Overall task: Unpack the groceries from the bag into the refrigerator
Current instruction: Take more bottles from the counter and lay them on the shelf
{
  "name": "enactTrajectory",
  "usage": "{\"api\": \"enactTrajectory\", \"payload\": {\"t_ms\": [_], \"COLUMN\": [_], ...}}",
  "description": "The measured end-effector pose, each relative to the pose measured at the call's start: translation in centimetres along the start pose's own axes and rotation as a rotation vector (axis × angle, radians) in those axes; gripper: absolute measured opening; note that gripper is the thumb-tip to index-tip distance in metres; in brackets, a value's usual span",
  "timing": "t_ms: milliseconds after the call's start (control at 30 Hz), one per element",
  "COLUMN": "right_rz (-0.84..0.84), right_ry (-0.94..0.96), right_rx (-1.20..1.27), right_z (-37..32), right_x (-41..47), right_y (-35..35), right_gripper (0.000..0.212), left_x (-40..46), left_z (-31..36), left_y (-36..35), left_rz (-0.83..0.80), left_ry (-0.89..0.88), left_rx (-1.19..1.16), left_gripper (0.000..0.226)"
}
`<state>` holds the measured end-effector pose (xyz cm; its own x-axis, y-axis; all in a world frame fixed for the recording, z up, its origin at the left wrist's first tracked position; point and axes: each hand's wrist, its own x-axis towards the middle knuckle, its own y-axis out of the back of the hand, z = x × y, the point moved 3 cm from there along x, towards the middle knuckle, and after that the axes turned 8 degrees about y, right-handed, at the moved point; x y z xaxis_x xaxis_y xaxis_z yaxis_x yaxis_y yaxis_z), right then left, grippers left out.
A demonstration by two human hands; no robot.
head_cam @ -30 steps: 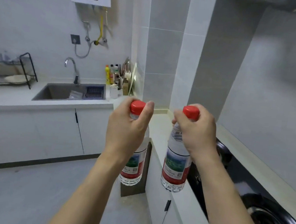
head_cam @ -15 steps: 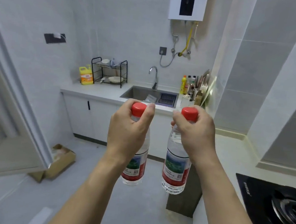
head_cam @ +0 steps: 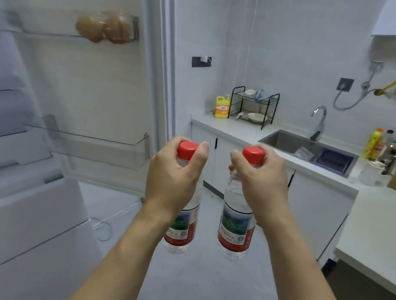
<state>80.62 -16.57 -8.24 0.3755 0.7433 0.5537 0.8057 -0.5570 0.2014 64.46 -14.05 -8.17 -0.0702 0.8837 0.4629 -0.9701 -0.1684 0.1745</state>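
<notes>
You carry two water bottles, the left bottle (head_cam: 182,224) and the right bottle (head_cam: 234,227), upright at frame centre, your left hand (head_cam: 172,179) and right hand (head_cam: 259,183) each clenched round a neck, likely for easy shelving. The open refrigerator door (head_cam: 95,90) stands at ten o'clock, its lower door bin (head_cam: 99,149) a likely spot.
</notes>
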Motion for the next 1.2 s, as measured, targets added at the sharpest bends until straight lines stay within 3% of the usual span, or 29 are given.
{"api": "enactTrajectory", "payload": {"t_ms": [667,1200], "right_rz": [-0.364,-0.524], "right_ry": [0.106,0.103], "right_rx": [0.299,0.381], "right_z": [-9.4,-9.8], "right_x": [-2.3,0.8], "right_y": [-27.3,-40.3], "right_gripper": [0.017,0.016], "left_x": [4.5,10.7], "left_z": [-7.4,-13.5], "left_y": [26.0,32.3], "left_rz": [0.468,0.591], "left_ry": [0.025,0.092], "left_rx": [0.25,0.299], "left_gripper": [0.036,0.033]}}
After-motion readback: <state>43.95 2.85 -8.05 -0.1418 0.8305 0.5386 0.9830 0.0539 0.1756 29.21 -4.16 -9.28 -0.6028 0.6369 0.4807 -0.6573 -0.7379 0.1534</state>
